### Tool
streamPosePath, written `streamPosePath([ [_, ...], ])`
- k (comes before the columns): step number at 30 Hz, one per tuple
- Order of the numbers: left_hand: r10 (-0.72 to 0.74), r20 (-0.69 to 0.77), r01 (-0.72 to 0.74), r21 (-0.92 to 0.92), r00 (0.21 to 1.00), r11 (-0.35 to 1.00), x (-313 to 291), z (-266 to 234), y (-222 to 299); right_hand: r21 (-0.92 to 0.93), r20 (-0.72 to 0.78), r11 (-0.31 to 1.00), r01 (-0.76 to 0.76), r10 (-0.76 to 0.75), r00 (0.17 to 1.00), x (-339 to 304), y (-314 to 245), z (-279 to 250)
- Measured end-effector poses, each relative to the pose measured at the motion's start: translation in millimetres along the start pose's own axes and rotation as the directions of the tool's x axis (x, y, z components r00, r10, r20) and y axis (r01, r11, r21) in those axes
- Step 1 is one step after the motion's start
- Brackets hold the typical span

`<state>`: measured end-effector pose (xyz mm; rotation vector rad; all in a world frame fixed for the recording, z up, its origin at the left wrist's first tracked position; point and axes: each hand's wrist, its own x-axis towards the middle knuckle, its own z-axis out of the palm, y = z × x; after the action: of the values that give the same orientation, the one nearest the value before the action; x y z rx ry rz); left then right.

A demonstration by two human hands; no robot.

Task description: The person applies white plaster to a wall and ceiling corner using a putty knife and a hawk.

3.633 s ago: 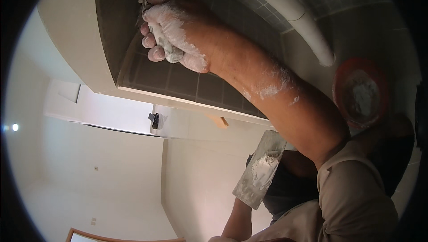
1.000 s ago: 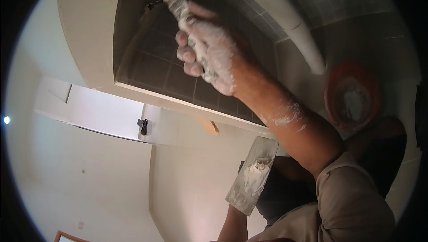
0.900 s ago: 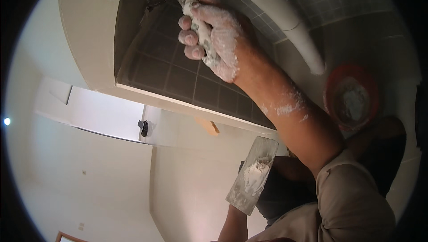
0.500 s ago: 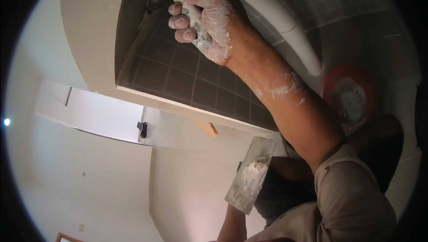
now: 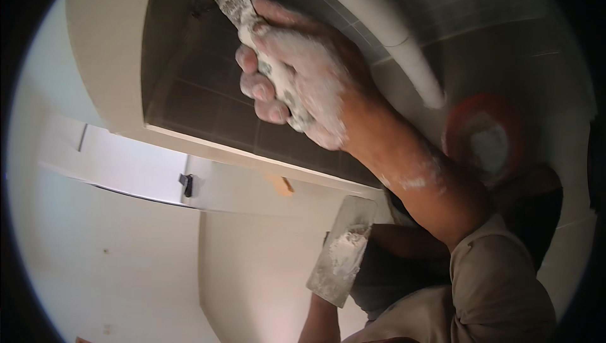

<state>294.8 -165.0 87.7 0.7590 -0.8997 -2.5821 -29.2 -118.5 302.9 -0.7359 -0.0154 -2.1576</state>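
My right hand (image 5: 309, 71), coated in white powdery paste, is wrapped round the handle of a putty knife (image 5: 236, 2). The knife's blade carries paste and points up and left, close to the dark edge of a tiled recess. Lower down, a flat rectangular steel trowel (image 5: 334, 280) lies face up with a lump of white paste (image 5: 349, 246) on it. It rests on my left hand (image 5: 322, 310), whose fingers are hidden beneath the plate; only the wrist and forearm show.
A white pipe (image 5: 404, 52) slants down behind my right arm. On the floor at right stands a red bucket (image 5: 451, 129) holding white paste. Dark tiles (image 5: 214, 100) line the recess, bordered by a pale ledge (image 5: 265, 158). An orange-brown piece (image 5: 282, 185) lies beyond the ledge.
My right hand and the putty knife have drawn down and closer, so more of the pasty blade shows. The trowel stays level with its paste, and the whole view has shifted slightly.
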Motion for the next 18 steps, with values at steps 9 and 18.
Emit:
streamPosePath([
  [9, -0.104, 0.054, 0.116, -0.375, 0.993, 0.920, 62.3, -0.1, -24.0, -0.851, -0.301, 0.421, -0.313, 0.096, 0.949, -155.9, -26.3, -112.0],
  [18, -0.002, 0.214, 0.012, -0.045, 0.977, 0.999, 186.2, 42.9, -79.9, -0.889, -0.054, -0.453, -0.069, -0.047, 0.997, -223.4, -42.0, -145.5],
])
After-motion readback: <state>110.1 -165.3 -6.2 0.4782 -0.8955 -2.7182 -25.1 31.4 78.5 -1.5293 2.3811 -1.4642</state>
